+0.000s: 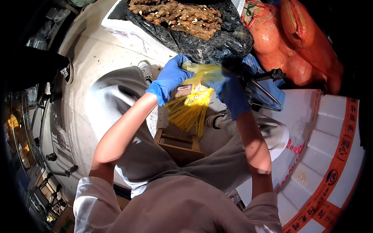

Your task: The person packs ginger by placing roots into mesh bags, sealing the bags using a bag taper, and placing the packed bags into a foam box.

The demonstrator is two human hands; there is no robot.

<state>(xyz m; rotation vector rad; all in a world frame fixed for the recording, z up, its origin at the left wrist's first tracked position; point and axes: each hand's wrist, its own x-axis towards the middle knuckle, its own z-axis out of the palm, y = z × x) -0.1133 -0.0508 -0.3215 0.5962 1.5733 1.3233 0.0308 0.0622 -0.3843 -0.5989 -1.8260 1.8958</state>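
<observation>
My left hand (171, 77), in a blue glove, is closed on one end of a yellow mesh bag (205, 72). The bag is stretched across to my right hand (233, 93), also gloved in blue. That hand is closed on the other end, though shadow darkens its fingers. Just below both hands hangs a bundle of yellow mesh strips (189, 112), gathered at the top and fanned out downward. Beyond the hands, brown knobbly ginger roots (182, 17) fill a box lined with black plastic (229, 42).
Large red mesh sacks (268, 37) stand at the back right. A white foam box with orange printed tape (330, 159) is to my right. A metal-framed stand (268, 91) is beside my right hand. Below lies a wooden stool (178, 147). Another person's shoe (68, 73) shows at left.
</observation>
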